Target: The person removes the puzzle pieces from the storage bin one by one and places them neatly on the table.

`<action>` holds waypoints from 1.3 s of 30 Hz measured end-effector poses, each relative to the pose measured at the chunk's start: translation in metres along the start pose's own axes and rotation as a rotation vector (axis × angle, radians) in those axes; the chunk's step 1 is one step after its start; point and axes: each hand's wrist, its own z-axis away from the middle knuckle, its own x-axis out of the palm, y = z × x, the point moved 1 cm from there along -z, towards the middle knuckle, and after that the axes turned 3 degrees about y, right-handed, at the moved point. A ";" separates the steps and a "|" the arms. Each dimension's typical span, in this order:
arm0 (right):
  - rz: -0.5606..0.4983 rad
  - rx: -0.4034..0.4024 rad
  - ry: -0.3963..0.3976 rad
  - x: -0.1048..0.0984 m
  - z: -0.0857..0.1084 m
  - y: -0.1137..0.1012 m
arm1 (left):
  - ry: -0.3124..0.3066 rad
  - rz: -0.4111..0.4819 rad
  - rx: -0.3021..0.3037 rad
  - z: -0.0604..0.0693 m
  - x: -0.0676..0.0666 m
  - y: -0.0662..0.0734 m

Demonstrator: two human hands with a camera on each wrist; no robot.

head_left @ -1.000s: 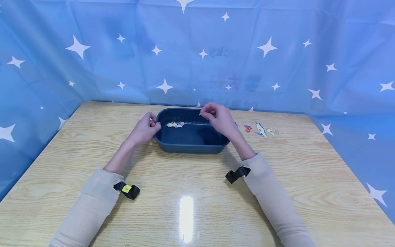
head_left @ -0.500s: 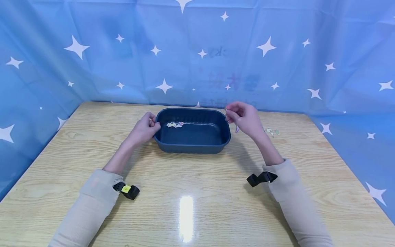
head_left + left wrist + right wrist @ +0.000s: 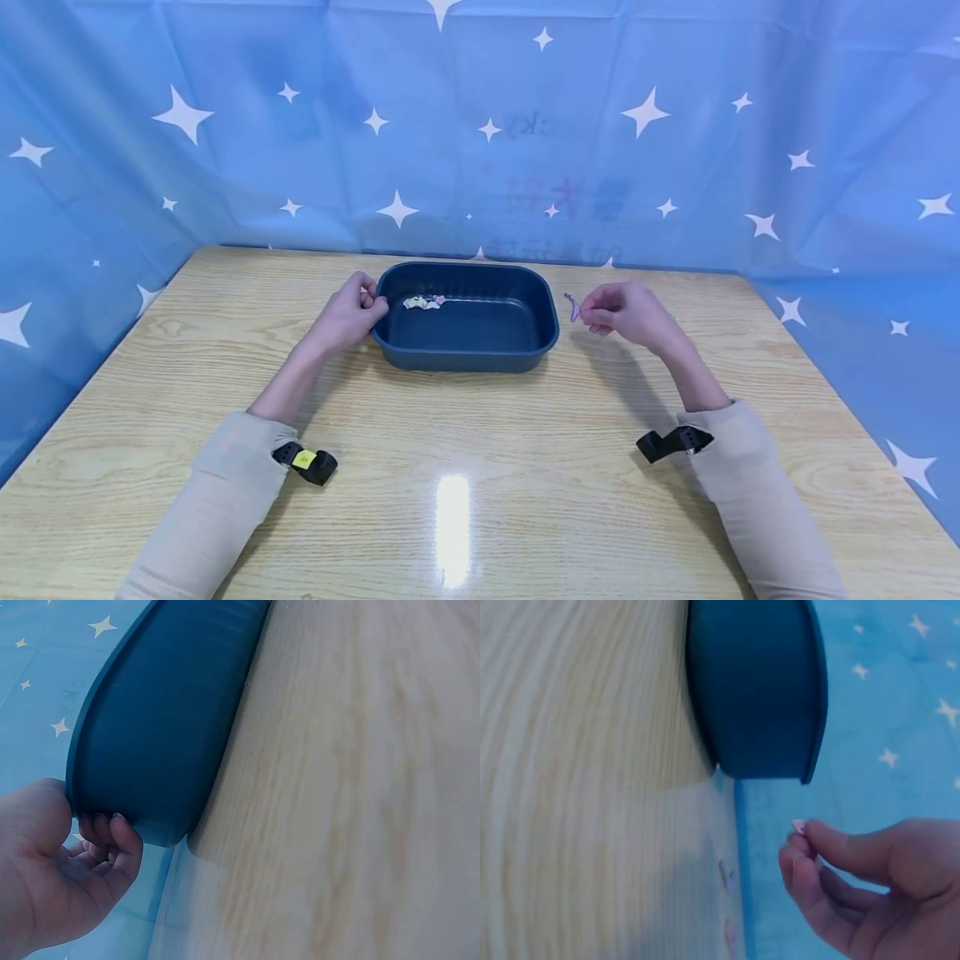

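A dark blue plastic basin [image 3: 465, 361] stands near the table's back edge. My left hand [image 3: 348, 312] grips the left end of its rim, with the fingers curled against the outer wall [image 3: 172, 712]. A small cluster of pale and pink flat cut-outs [image 3: 424, 302] lies inside, towards the left. To the right of the basin, my right hand [image 3: 628, 315] has thumb and forefinger together; in the right wrist view they pinch a tiny pale pink piece [image 3: 799, 826]. A purple cut-out [image 3: 572, 307] shows beside those fingertips. Its contact with them is unclear.
Two blurred cut-outs, one pale [image 3: 727, 876] and one pinkish [image 3: 730, 937], lie near the table edge in the right wrist view. A blue curtain with white stars [image 3: 480, 125] hangs behind the wooden table [image 3: 375, 500]. Black wrist cameras sit at both sleeves.
My right hand has moved right from above the basin and come lower, beside the purple cut-out. It now covers most of the cut-outs right of the basin. The left hand stays on the rim.
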 end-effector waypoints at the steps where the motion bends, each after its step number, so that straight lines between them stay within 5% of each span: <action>1: -0.002 0.010 -0.018 0.000 -0.001 0.002 | 0.000 0.001 0.000 0.000 0.000 0.000; 17: -0.034 0.067 -0.147 0.009 -0.007 0.019 | -0.002 0.000 0.007 -0.001 0.000 -0.001; 31: 0.026 0.043 -0.163 0.009 -0.010 0.025 | -0.001 0.015 0.003 -0.001 0.000 -0.002; 39: 0.022 0.003 -0.085 0.002 -0.008 0.025 | -0.001 0.017 0.005 0.000 0.000 -0.002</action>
